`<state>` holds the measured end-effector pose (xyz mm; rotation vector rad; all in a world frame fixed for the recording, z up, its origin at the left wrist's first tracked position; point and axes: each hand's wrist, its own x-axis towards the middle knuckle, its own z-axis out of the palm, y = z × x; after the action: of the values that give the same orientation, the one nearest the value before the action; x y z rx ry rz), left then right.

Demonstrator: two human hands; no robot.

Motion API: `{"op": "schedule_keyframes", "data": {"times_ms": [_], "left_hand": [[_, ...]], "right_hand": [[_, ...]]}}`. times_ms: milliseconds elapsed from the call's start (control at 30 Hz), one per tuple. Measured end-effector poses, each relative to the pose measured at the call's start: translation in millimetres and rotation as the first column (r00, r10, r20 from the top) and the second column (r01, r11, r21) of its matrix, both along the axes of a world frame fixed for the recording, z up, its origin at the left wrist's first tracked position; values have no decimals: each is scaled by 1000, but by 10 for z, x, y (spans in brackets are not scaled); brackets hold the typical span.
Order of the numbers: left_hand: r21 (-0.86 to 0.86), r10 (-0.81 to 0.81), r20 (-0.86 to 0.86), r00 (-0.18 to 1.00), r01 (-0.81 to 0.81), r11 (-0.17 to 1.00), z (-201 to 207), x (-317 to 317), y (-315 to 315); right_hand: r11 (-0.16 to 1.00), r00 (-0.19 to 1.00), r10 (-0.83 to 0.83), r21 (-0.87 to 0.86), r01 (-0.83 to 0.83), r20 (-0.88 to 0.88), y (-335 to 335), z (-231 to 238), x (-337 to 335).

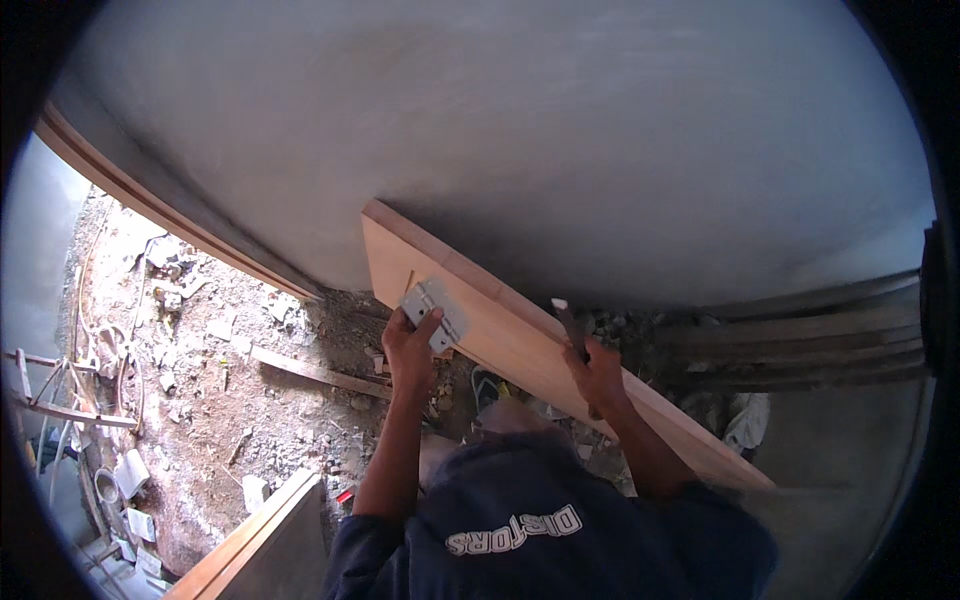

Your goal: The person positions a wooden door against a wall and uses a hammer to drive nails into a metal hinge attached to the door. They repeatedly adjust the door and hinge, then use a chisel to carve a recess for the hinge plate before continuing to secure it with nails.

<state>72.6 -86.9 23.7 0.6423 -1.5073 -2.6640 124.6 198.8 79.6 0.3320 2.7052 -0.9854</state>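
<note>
Here, at the centre of the frame, the left hand (410, 345) pinches a grey metal hinge (435, 312) against the face of a long wooden door slab (520, 345), which leans on edge against the grey plastered wall (500, 130). Just right of centre, the right hand (598, 375) is closed around a dark-handled tool (570, 325) upright at the slab's upper edge. Rubble covers the floor (200, 400) at left.

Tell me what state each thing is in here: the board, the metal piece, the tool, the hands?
Wooden board: tilted, leaning against the grey wall.
Metal hinge: pressed flat on the board's edge.
Left hand: closed on the hinge.
Right hand: gripping a thin tool, tip up.
Ground: strewn with rubble.
</note>
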Motion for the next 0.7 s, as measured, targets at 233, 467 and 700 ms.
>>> {"op": "schedule_keyframes", "data": {"times_ms": [233, 467, 700], "left_hand": [[45, 86, -23, 996, -85, 995, -12, -243, 490], [-39, 110, 24, 994, -109, 993, -59, -319, 598], [-76, 163, 46, 986, -159, 984, -90, -366, 650]], "right_hand": [[995, 992, 56, -71, -65, -115, 480, -68, -150], [979, 980, 182, -80, -188, -77, 633, -186, -227], [941, 931, 336, 0, -339, -144, 578, -71, -465]]}}
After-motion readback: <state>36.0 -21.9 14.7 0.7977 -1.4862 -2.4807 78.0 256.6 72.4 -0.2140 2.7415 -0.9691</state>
